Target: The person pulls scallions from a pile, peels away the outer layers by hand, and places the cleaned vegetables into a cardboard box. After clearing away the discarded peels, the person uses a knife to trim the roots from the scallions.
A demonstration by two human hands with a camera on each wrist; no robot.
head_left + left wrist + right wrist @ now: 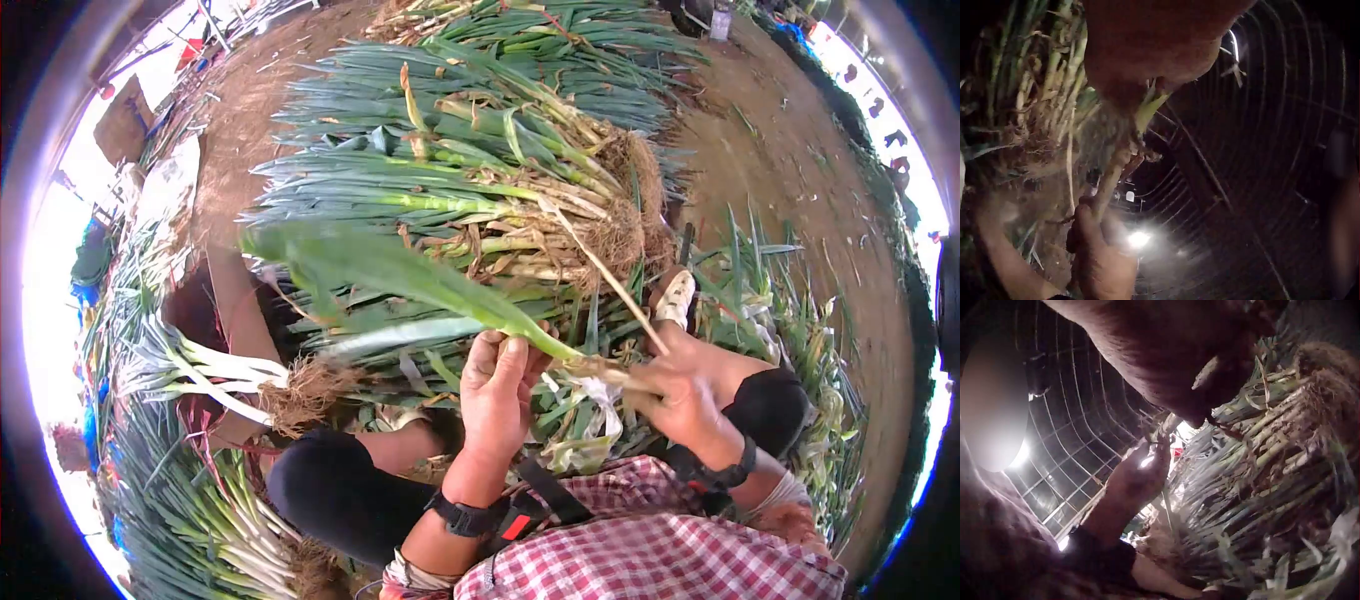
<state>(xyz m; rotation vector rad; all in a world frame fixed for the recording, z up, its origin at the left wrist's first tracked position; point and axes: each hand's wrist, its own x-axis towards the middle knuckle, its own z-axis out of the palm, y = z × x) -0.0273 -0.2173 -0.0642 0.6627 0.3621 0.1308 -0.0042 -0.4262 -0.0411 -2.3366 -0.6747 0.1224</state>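
Observation:
A green onion [440,287] is stretched between both hands in the head view, its broad green leaves reaching left and slightly blurred. My left hand [497,390] pinches it between thumb and fingers low on the leaves. At its pale, dry-skinned root end, my right hand [688,405] grips, blurred in the head view. From the left wrist, the pale stalk [1110,178] shows between the left hand [1160,50] above and the right hand [1102,262], whose thumb and fingers wrap it. In the right wrist view the right hand [1179,356] hides most of the stalk.
Ahead lies a big heap of untrimmed green onions [480,200], roots to the right. White-stemmed green onions [235,375] lie at the left, more [250,550] below them. Stripped leaves [585,435] litter the ground between the legs. Bare soil [800,170] stretches along the right.

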